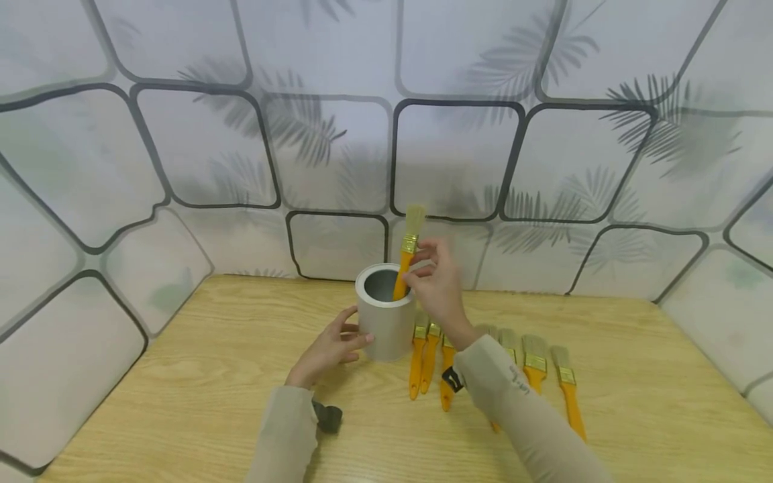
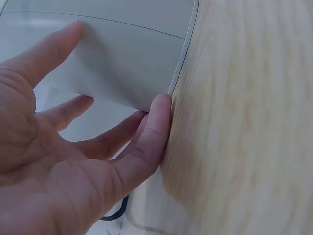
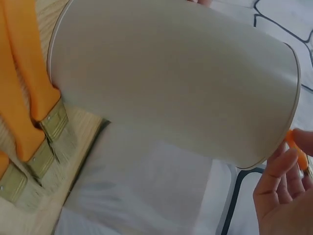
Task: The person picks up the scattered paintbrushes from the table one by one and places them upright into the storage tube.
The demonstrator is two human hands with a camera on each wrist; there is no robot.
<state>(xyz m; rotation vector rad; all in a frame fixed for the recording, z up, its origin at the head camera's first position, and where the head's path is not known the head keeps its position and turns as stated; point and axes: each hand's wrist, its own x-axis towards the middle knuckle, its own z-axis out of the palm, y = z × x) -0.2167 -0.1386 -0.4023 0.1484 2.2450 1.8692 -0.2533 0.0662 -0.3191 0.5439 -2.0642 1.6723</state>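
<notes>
A light grey cylindrical can (image 1: 386, 332) stands upright on the wooden table, its round mouth facing up. My left hand (image 1: 331, 349) holds the can low on its left side, thumb on the front and other fingers around the side; in the left wrist view the fingertips (image 2: 159, 105) meet the can wall near its base. Over the can's right rim, my right hand (image 1: 439, 278) pinches a paintbrush (image 1: 408, 251) by its orange handle. The brush points bristles up, with the handle's lower end inside the mouth. From the right wrist view, only a bit of the orange handle (image 3: 296, 149) shows between the fingers.
Several more orange-handled paintbrushes (image 1: 418, 355) lie on the table (image 1: 199, 382) right of the can, bristles away from me; my right forearm covers some. Another brush (image 1: 568, 386) lies farthest right. Behind the table hangs a patterned cloth backdrop (image 1: 338, 154).
</notes>
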